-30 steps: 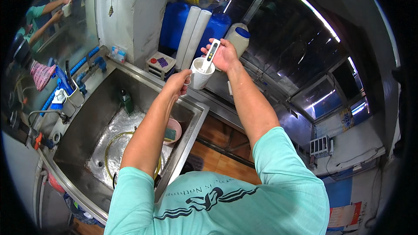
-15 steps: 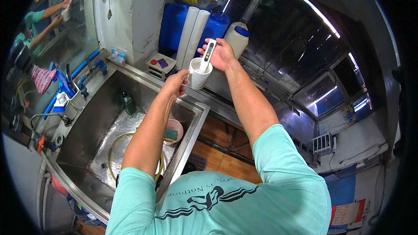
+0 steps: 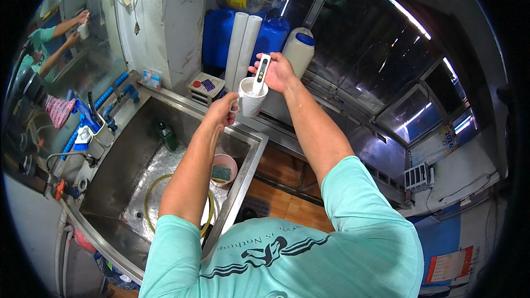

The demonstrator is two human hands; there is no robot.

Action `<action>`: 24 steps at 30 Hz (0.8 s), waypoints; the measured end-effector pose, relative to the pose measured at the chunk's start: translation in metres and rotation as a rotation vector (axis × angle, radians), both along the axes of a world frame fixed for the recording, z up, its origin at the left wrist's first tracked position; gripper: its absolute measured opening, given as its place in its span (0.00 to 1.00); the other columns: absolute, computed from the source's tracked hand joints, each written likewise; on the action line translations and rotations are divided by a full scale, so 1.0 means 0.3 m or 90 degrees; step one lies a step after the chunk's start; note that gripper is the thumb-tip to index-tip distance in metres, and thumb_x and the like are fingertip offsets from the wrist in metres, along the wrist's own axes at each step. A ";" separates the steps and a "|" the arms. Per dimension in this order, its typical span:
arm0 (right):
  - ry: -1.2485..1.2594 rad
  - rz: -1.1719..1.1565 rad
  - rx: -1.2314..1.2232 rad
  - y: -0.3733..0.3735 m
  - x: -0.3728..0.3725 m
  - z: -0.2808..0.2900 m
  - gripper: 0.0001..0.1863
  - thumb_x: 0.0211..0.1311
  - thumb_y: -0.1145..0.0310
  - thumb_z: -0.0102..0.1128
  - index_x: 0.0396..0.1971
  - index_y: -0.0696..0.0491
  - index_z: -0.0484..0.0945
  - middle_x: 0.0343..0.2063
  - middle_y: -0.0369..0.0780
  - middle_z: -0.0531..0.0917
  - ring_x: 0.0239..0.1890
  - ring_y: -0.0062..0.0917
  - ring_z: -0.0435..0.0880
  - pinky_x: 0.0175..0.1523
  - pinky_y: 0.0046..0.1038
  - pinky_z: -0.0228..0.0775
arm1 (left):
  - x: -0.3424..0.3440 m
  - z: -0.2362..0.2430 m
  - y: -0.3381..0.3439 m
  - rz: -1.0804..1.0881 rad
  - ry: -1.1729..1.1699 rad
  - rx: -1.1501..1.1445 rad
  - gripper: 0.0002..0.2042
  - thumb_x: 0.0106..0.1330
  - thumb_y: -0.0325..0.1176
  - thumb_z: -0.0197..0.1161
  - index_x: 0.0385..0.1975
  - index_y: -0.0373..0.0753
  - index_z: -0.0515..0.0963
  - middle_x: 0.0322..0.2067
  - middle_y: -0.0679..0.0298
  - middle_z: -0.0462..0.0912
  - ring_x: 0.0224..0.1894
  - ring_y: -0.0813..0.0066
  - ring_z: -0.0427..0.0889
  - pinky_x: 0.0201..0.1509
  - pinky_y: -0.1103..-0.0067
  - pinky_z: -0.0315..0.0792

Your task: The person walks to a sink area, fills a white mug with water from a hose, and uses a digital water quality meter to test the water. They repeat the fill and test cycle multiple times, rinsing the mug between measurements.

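My left hand [image 3: 223,110] is closed around the handle of a white mug [image 3: 252,105], holding it upright beyond the sink's far right corner. In my right hand [image 3: 278,72] is a white pen-type water tester [image 3: 261,73] with a small display and buttons. Its lower end dips inside the mug's rim, tilted, and the tip is hidden there. Fingers of the right hand show behind the tester. What the mug contains is hard to make out.
Below my left forearm lies a steel sink [image 3: 110,193] with a dark green bottle [image 3: 168,137], a yellowish hose [image 3: 148,209] and a pink bowl [image 3: 231,166] holding a sponge [image 3: 221,173]. White rolls [image 3: 236,49], blue containers [image 3: 271,36] and a cream jug [image 3: 298,52] stand behind my hands.
The view has shifted slightly. The mug and tester stay together in nearly the same pose, and more of the pink bowl shows beside my left forearm.
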State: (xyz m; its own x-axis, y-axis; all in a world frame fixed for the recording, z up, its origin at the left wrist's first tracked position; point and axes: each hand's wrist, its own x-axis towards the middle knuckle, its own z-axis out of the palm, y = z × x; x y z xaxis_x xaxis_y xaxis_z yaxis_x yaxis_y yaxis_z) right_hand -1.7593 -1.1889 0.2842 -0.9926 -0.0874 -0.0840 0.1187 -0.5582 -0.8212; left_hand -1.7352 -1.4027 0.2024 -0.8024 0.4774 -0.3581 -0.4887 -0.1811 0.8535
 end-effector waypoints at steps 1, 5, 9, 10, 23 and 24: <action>0.003 0.005 -0.002 0.001 0.002 -0.001 0.21 0.64 0.57 0.38 0.43 0.58 0.72 0.31 0.48 0.79 0.42 0.44 0.79 0.50 0.43 0.70 | 0.002 -0.002 0.002 0.002 0.001 0.001 0.14 0.54 0.49 0.62 0.26 0.45 0.73 0.26 0.72 0.70 0.24 0.78 0.64 0.28 0.79 0.63; 0.007 0.013 -0.004 0.010 0.008 -0.008 0.21 0.64 0.57 0.39 0.43 0.58 0.72 0.31 0.48 0.79 0.42 0.44 0.79 0.51 0.44 0.70 | 0.002 -0.007 0.007 -0.004 0.000 -0.008 0.14 0.53 0.49 0.63 0.26 0.46 0.74 0.26 0.72 0.71 0.24 0.78 0.64 0.28 0.79 0.63; -0.002 0.015 0.001 0.011 0.010 -0.008 0.21 0.64 0.57 0.39 0.43 0.58 0.72 0.31 0.47 0.80 0.42 0.44 0.79 0.52 0.45 0.70 | 0.004 -0.009 0.006 -0.009 -0.007 -0.005 0.13 0.54 0.49 0.62 0.24 0.46 0.73 0.25 0.72 0.71 0.24 0.79 0.63 0.28 0.79 0.63; -0.005 0.014 0.002 0.008 0.010 -0.006 0.21 0.64 0.57 0.40 0.43 0.58 0.72 0.31 0.47 0.79 0.42 0.44 0.79 0.52 0.45 0.70 | 0.004 -0.007 0.004 -0.014 -0.007 -0.001 0.13 0.54 0.49 0.62 0.24 0.46 0.73 0.25 0.72 0.70 0.23 0.79 0.63 0.28 0.79 0.63; -0.014 0.005 0.041 -0.063 -0.014 -0.016 0.22 0.64 0.55 0.37 0.43 0.59 0.72 0.31 0.47 0.77 0.39 0.44 0.78 0.50 0.44 0.69 | 0.018 -0.004 -0.049 0.013 -0.018 -0.006 0.13 0.55 0.49 0.62 0.24 0.48 0.72 0.23 0.74 0.69 0.23 0.80 0.63 0.27 0.80 0.63; -0.009 0.013 0.041 -0.066 -0.019 -0.020 0.22 0.64 0.56 0.37 0.43 0.59 0.72 0.31 0.47 0.77 0.39 0.44 0.78 0.50 0.44 0.69 | 0.018 -0.006 -0.055 0.012 -0.017 -0.003 0.13 0.55 0.49 0.62 0.24 0.48 0.72 0.23 0.74 0.69 0.23 0.80 0.63 0.27 0.80 0.63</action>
